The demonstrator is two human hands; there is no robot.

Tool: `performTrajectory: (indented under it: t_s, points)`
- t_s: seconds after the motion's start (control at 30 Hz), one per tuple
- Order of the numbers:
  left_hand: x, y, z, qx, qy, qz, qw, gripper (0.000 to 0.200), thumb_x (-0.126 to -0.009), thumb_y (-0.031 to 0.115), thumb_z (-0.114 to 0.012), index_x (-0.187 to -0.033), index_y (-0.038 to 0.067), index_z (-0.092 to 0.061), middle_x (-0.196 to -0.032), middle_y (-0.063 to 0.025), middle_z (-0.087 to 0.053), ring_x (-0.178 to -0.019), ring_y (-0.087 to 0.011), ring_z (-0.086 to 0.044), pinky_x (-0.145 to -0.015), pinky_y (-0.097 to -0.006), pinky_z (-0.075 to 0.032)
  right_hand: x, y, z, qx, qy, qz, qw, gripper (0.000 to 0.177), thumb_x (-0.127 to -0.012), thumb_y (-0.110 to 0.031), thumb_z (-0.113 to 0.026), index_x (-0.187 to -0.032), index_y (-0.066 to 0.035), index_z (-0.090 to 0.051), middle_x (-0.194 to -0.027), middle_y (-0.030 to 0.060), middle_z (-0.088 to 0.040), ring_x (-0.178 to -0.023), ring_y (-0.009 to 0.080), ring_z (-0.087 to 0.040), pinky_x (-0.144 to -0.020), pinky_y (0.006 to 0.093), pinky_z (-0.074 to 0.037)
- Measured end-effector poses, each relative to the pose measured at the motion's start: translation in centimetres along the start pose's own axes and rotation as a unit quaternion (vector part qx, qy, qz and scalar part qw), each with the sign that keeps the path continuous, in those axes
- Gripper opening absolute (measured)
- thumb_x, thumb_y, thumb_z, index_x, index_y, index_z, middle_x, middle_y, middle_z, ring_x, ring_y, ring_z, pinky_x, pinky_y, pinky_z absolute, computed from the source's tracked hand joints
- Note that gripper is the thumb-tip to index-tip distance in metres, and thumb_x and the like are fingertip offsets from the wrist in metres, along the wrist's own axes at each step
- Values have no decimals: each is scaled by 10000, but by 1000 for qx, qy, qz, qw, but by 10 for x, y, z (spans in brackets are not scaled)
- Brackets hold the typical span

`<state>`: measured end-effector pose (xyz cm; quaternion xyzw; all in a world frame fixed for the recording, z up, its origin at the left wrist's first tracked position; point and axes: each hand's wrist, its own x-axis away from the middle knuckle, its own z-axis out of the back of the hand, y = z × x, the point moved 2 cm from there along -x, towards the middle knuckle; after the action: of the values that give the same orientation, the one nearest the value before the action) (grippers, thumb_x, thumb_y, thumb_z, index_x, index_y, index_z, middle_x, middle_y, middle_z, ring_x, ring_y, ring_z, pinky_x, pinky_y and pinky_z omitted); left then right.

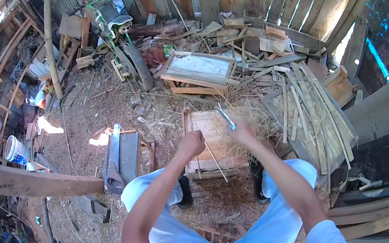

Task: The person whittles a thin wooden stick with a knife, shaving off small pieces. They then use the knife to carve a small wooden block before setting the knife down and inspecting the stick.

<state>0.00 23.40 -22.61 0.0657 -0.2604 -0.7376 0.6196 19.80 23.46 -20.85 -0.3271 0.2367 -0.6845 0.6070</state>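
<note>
In front of my knees my left hand [192, 144] is closed around a thin wooden strip [215, 161], which slants down toward me. My right hand [242, 134] grips a shiny, blade-like metal tool [225, 117] with a bluish lower part; its exact kind I cannot tell. Both hands are over a low wooden box-like bench [203, 118] between my legs. A heap of fine shavings [258, 119] lies at the bench's right side, close to my right hand.
A handsaw [117, 158] rests on a small dark-topped stool [129, 151] at left. Long wooden strips [315, 110] cover a board at right. A wooden frame [201, 68], scrap wood [263, 41] and a motorbike [118, 28] stand farther back. A beam [33, 178] crosses the left side.
</note>
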Motion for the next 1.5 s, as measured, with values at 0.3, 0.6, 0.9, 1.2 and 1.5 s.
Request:
performTrajectory:
  t_s: [0.3, 0.6, 0.9, 1.2, 1.5]
  points:
    - [51, -32, -67, -65, 121, 102, 985, 316, -770, 276, -679, -906, 1, -602, -837, -221, -643, -788, -374, -654, -683, -464, -533, 91, 26, -81, 72, 14, -42, 996, 238, -757, -230, -642, -893, -35, -657, -859, 229, -648, -833, 391, -635, -731, 459, -504]
    - [44, -35, -74, -22, 71, 138, 988, 256, -756, 212, -613, -877, -13, -631, -876, -212, -663, -833, -334, -668, -711, -406, -546, 90, 29, -95, 117, -25, -11, 993, 225, -775, -240, -626, -860, -36, -671, -873, 233, -650, -846, 386, -635, -744, 467, -507]
    - [35, 12, 25, 591, -61, 99, 798, 238, -815, 110, -630, -1009, -21, -585, -842, -104, -639, -684, -201, -656, -608, -305, -543, 60, -32, 12, -233, -90, -51, 967, 270, -801, -317, -670, -799, -47, -662, -561, 33, -552, -493, 89, -475, -433, 292, -369]
    - [70, 79, 98, 596, -75, -92, 794, 264, -845, 156, -669, -1039, 3, -577, -882, -38, -616, -785, -119, -610, -671, -290, -529, 75, -66, 78, -514, -147, 15, 845, 227, -876, -218, -644, -967, -19, -584, -694, -31, -535, -492, 4, -381, -428, 159, -301]
    - [61, 95, 93, 640, -66, -102, 759, 258, -859, 148, -652, -1060, 26, -547, -907, -54, -620, -804, -144, -632, -661, -281, -549, 69, -72, 75, -526, -120, -4, 842, 228, -860, -208, -666, -974, -26, -591, -682, -49, -526, -492, -6, -379, -426, 161, -286]
